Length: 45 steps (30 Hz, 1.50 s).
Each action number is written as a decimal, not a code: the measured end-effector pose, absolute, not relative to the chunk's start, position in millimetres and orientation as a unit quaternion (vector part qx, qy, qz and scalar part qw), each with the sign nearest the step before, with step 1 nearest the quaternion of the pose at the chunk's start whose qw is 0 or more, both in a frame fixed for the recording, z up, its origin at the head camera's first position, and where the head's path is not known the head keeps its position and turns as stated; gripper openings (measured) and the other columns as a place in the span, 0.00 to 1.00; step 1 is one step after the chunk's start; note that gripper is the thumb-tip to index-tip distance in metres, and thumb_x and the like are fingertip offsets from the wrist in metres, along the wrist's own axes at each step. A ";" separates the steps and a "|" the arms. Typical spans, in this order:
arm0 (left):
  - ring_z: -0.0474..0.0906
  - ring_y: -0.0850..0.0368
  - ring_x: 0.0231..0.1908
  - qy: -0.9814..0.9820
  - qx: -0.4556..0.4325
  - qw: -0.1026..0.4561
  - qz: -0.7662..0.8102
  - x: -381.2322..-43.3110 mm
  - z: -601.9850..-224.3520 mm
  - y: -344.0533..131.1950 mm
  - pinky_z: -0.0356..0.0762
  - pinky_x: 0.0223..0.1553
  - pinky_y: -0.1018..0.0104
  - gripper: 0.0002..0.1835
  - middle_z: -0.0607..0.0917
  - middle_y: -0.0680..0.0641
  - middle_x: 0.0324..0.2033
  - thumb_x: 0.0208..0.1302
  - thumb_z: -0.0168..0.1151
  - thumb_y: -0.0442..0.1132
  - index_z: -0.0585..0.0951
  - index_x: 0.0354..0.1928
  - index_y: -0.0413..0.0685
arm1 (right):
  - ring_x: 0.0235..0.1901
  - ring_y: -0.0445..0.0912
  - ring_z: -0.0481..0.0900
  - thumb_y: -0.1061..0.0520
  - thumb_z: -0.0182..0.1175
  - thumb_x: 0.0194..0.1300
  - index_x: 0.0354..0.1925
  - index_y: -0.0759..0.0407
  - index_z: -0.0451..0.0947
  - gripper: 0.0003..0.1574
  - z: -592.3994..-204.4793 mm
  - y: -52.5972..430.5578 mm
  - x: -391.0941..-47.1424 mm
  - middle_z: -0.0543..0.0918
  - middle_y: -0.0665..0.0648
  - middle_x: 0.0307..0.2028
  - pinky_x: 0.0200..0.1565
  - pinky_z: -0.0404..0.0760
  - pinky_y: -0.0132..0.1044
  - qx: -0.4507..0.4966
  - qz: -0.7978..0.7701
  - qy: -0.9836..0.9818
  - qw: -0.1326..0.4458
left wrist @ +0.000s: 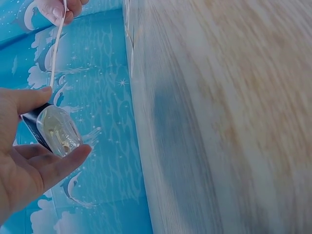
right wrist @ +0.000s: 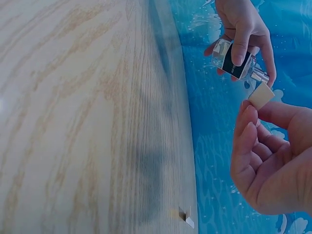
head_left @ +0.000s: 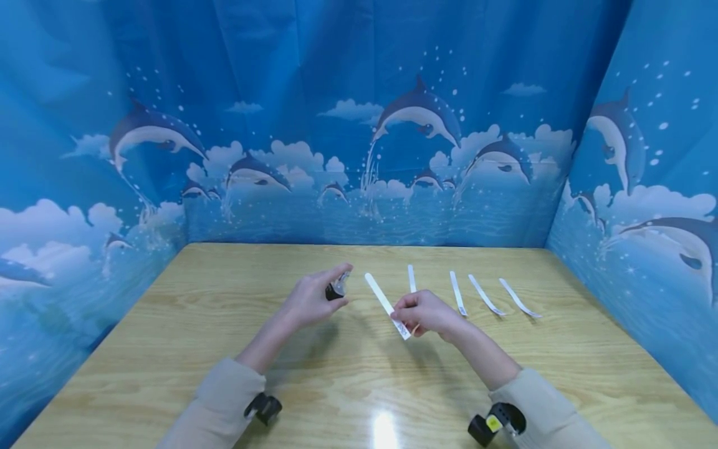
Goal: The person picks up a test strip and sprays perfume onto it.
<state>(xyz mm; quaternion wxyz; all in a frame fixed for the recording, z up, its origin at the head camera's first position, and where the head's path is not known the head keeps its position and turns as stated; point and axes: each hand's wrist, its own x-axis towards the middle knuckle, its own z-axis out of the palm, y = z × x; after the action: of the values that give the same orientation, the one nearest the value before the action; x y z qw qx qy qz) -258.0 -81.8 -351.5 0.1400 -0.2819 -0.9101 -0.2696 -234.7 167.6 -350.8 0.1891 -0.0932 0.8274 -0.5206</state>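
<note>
In the head view my left hand [head_left: 311,300] grips a small clear glass perfume spray bottle [head_left: 336,289] with a dark label, held above the table. The right wrist view shows the bottle [right wrist: 236,61] tilted, its silver spray nozzle [right wrist: 259,74] toward the strip and the index finger at its top. My right hand [head_left: 430,313] pinches a white paper test strip [head_left: 379,293] near its printed lower end. The strip slants up and left, in front of the bottle. Edge-on, the strip [left wrist: 56,53] looks thin in the left wrist view.
Several similar paper strips lie toward the back right of the wooden table [head_left: 224,299], among them a strip [head_left: 457,293] and a curled strip [head_left: 518,298] farthest right. A blue dolphin-print curtain [head_left: 325,62] hangs behind the table and at its sides.
</note>
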 end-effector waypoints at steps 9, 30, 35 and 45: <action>0.78 0.47 0.47 -0.903 -0.306 0.155 -0.258 -258.0 -349.7 -80.6 0.75 0.46 0.56 0.34 0.78 0.45 0.54 0.52 0.70 0.38 0.71 0.62 0.53 | 0.19 0.40 0.68 0.60 0.57 0.63 0.39 0.72 0.76 0.13 -350.3 167.5 -234.8 0.72 0.52 0.19 0.23 0.70 0.31 -0.090 -0.520 0.828 0.189; 0.81 0.51 0.37 -0.909 -0.306 0.170 -0.227 -254.9 -347.7 -75.5 0.78 0.36 0.58 0.32 0.84 0.46 0.44 0.49 0.72 0.36 0.74 0.59 0.53 | 0.20 0.41 0.69 0.60 0.57 0.63 0.38 0.71 0.77 0.12 -351.1 166.7 -235.1 0.73 0.51 0.19 0.23 0.71 0.32 -0.084 -0.516 0.831 0.191; 0.81 0.50 0.35 -0.909 -0.301 0.175 -0.228 -254.3 -347.1 -76.2 0.77 0.34 0.58 0.30 0.84 0.45 0.43 0.48 0.72 0.36 0.75 0.57 0.51 | 0.20 0.41 0.68 0.60 0.57 0.63 0.36 0.68 0.77 0.10 -351.0 167.5 -235.4 0.72 0.52 0.19 0.23 0.70 0.32 -0.087 -0.517 0.830 0.190; 0.81 0.51 0.32 -0.919 -0.274 0.163 -0.232 -255.9 -345.4 -80.0 0.77 0.33 0.57 0.31 0.83 0.43 0.44 0.50 0.71 0.38 0.74 0.59 0.52 | 0.20 0.41 0.68 0.59 0.57 0.64 0.37 0.69 0.77 0.11 -350.8 169.0 -234.8 0.72 0.52 0.20 0.24 0.71 0.33 -0.089 -0.516 0.831 0.187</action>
<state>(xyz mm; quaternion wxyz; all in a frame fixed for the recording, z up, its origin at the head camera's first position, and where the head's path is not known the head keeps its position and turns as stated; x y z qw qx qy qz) -255.9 -80.0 -345.4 0.1626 -0.2735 -0.9192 -0.2318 -234.8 169.0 -350.8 0.1874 -0.0894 0.8311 -0.5159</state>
